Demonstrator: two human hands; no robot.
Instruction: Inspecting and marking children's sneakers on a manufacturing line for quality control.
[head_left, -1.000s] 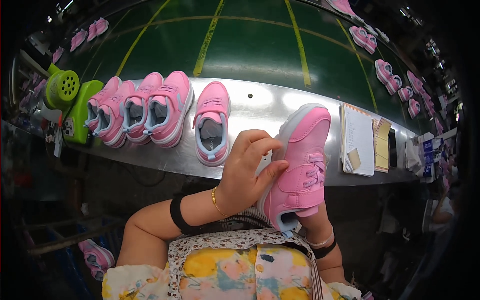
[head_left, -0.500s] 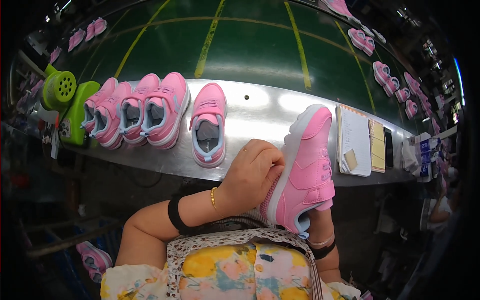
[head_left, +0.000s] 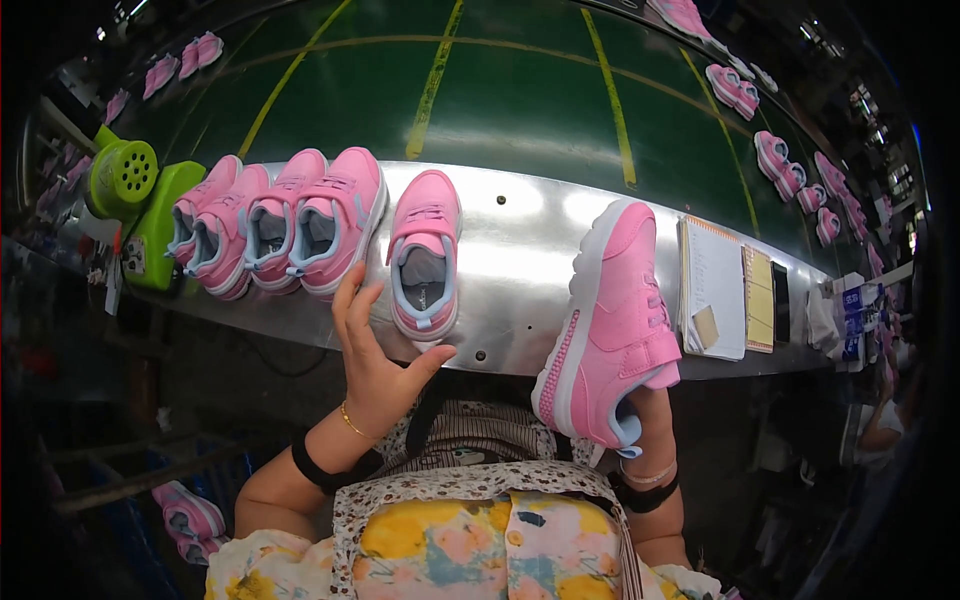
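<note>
A pink child's sneaker [head_left: 612, 345] with a white sole and pale blue lining is held up on the right, toe pointing away and sole turned to the left. My right hand [head_left: 652, 408] supports it from the opening; its fingers are hidden inside or behind the shoe. My left hand [head_left: 378, 350] is open at the heel of a second pink sneaker [head_left: 425, 215], which stands upright on the metal bench. Thumb and fingers are spread around that heel, and I cannot tell whether they touch it.
Several more pink sneakers [head_left: 335, 205] stand in a row at left, beside a bright green device [head_left: 160, 225]. Notebooks [head_left: 712, 290] and a dark phone-like slab [head_left: 780, 300] lie at right. Beyond the metal ledge [head_left: 540, 240] runs a green belt [head_left: 520, 90] bearing shoes at its far sides.
My left hand has left the sole of the held sneaker and moved left to the standing sneaker's heel, its fingers opening. The held sneaker has shifted only slightly.
</note>
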